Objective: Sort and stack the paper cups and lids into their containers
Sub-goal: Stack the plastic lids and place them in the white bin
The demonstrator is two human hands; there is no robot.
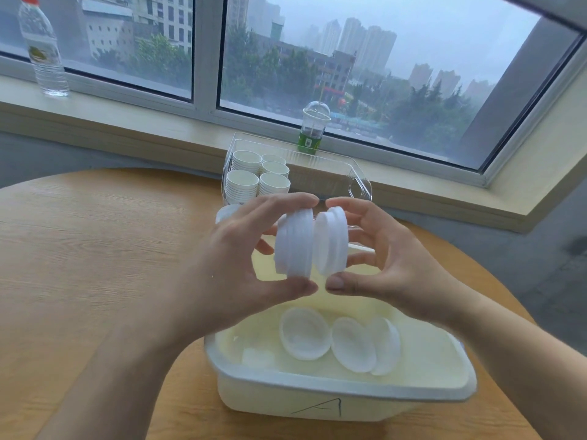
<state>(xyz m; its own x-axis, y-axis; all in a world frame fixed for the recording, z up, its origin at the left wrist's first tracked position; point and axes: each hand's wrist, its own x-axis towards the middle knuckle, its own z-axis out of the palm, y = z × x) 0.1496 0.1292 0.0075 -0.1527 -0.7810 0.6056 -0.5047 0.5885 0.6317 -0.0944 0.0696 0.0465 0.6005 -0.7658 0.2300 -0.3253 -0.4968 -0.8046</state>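
Lids fill both hands: the left hand (241,265) grips a small stack of white lids (293,244) on edge between thumb and fingers, and the right hand (387,262) grips a second, thinner stack (332,241) the same way, the two stacks just beside each other with a narrow gap between. How many lids each stack holds is hard to tell; the left one shows about three rims, the right about two.

Directly below the hands sits a cream-white tub (343,389) marked with a hand-drawn "A" on its near wall. Inside it lie three loose lids (305,336) leaning against one another under the right hand, and a fourth, fainter one (257,357) under the left wrist, blurred and partly hidden by the rim.

Beyond the hands stands a clear plastic container (346,176) holding five stacks of paper cups (243,182) at its left end; the hands cut off its near edge, so any nearer cups cannot be seen. A white rounded piece (227,212) peeks out just behind the left hand, too hidden to name.

On the window sill past the container stands one domed clear cup (313,130) with a green label, and far to the left of the hands one water bottle (43,47). All the containers rest on a round wooden surface (95,249)
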